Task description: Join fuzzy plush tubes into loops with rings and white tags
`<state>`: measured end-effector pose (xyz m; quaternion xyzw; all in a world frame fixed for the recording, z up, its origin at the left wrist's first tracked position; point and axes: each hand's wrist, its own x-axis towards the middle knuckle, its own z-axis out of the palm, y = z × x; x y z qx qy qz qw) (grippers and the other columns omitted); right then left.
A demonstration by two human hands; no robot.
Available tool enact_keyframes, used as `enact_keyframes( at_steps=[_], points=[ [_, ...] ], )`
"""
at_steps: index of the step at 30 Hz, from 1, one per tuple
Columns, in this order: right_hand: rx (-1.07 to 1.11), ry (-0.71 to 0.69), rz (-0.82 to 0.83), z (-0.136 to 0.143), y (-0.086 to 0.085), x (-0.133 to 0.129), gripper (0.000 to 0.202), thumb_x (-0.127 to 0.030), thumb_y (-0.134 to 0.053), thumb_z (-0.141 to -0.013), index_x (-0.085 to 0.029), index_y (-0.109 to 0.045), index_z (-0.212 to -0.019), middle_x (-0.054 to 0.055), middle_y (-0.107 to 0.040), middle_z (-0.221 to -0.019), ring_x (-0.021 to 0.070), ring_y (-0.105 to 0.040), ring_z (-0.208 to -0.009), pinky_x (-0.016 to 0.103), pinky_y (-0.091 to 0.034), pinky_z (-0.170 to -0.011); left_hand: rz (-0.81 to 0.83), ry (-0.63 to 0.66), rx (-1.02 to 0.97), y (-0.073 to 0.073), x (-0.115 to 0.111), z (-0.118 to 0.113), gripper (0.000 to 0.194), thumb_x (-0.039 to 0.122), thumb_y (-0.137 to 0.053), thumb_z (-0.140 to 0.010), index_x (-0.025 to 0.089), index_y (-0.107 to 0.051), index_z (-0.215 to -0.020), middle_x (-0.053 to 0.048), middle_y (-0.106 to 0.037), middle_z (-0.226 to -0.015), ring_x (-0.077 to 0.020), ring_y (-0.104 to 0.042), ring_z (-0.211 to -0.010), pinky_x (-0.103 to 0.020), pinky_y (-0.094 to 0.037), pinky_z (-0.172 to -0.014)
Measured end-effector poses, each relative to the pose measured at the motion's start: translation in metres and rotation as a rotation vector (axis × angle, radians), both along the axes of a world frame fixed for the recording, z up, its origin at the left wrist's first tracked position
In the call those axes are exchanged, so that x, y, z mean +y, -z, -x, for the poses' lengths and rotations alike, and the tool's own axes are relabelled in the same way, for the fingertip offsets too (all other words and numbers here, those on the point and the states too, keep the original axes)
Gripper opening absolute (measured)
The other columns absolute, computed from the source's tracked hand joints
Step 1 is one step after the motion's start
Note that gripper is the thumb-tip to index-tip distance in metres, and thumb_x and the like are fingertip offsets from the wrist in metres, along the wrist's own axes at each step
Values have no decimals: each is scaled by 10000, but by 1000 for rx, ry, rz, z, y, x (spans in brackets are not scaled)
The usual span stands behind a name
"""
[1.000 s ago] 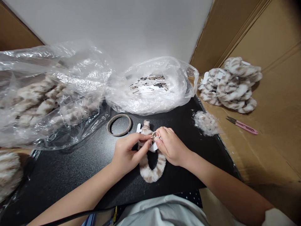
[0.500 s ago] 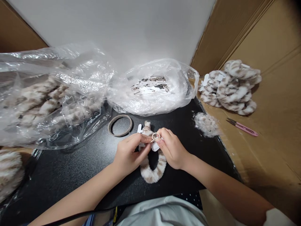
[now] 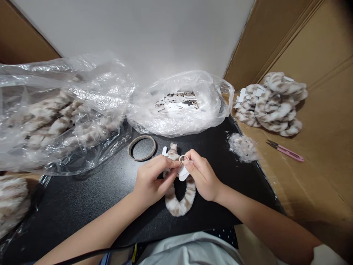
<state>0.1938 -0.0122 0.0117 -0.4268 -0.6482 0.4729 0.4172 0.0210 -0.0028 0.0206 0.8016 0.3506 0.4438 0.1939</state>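
Note:
A fluffy brown-and-white strap (image 3: 179,208) lies looped on the black table below my hands. Just above the loop, my right hand (image 3: 205,178) pinches a small light-coloured key ring (image 3: 183,157) between thumb and forefinger. A white tab (image 3: 183,174) hangs under that ring, partly over the strap. From the other side, my left hand (image 3: 151,178) is closed, its thumb and forefinger pressed together at the ring's lower left edge. Its fingertips hide the exact grip. Another white tab (image 3: 164,151) shows beside the strap's upper end.
A tape roll (image 3: 141,148) lies behind my left hand. Clear bags hold fluffy straps (image 3: 52,114) at left and metal rings with white tabs (image 3: 179,101) at the back. To the right are fluff (image 3: 242,147), pink-handled scissors (image 3: 288,151) and piled straps (image 3: 275,105) on cardboard.
The white tab under the ring has swung slightly lower and shows more. Both hands keep nearly the same place, fingers still at the ring. The whole view has shifted slightly.

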Motion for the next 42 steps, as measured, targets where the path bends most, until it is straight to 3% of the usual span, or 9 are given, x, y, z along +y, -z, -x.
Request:
enact_keyframes(
  at_steps=[8,14,18,23,27,31,35,39,42],
  points=[
    [59,110,-45,-1,1,-1,254,-354,-436,-975,-220,-374,-769,-52,-409,-647,108,-404,-569,250,-315,-561,-126,19,-48,1,-1,2,208,7,-654,-789,176,-689,-905,-60,-764,-828,-147,-710,-741,-238,-565,-699],
    [157,15,95,-7,0,3,294,-456,-503,-942,-216,-435,-786,-39,-463,-673,116,-428,-595,246,-350,-566,345,-133,-191,3,-1,2,35,164,-682,-818,179,-706,-839,-30,-756,-776,-144,-704,-676,-219,-556,-634],
    [159,-11,-8,-10,-4,7,299,-463,-570,-907,-206,-534,-760,-20,-484,-694,128,-446,-640,268,-385,-616,612,-134,-365,-2,2,-2,107,262,-708,-797,162,-679,-775,-26,-725,-692,-130,-660,-592,-207,-528,-549],
    [237,150,-134,-18,-4,19,293,-500,-665,-823,-213,-643,-767,39,-563,-870,178,-554,-824,329,-466,-735,772,-106,-510,-4,6,-2,230,358,-754,-751,156,-644,-744,-10,-679,-649,-122,-631,-567,-220,-528,-551],
    [309,341,-52,-33,-8,34,241,-447,-728,-760,-215,-663,-780,13,-606,-773,149,-559,-686,299,-477,-650,849,-35,-589,1,7,0,225,363,-741,-771,163,-639,-768,2,-662,-658,-105,-612,-567,-208,-510,-553],
    [102,501,-28,-55,-27,66,253,-415,-711,-742,-174,-701,-820,18,-638,-716,133,-528,-575,296,-464,-586,941,14,-632,4,6,-1,213,361,-729,-784,166,-645,-797,14,-628,-625,-88,-564,-540,-187,-451,-508],
    [-372,605,-254,-66,-47,114,176,-291,-671,-756,-142,-741,-818,42,-668,-695,175,-567,-628,326,-470,-652,999,24,-648,3,5,-3,253,389,-743,-756,159,-642,-783,-2,-639,-657,-94,-559,-543,-193,-445,-496],
    [-680,533,-287,-53,-55,149,156,-208,-645,-763,-168,-761,-860,71,-740,-846,229,-639,-788,375,-479,-808,1012,2,-662,6,5,-4,267,399,-746,-746,158,-632,-763,-2,-641,-670,-86,-547,-537,-181,-437,-485],
    [-740,500,-264,-38,-54,160,182,-191,-637,-780,-189,-761,-913,67,-749,-894,236,-649,-850,392,-469,-853,1054,3,-702,9,7,-3,265,396,-756,-733,158,-648,-776,-5,-656,-694,-95,-572,-561,-199,-475,-525]
  ],
)
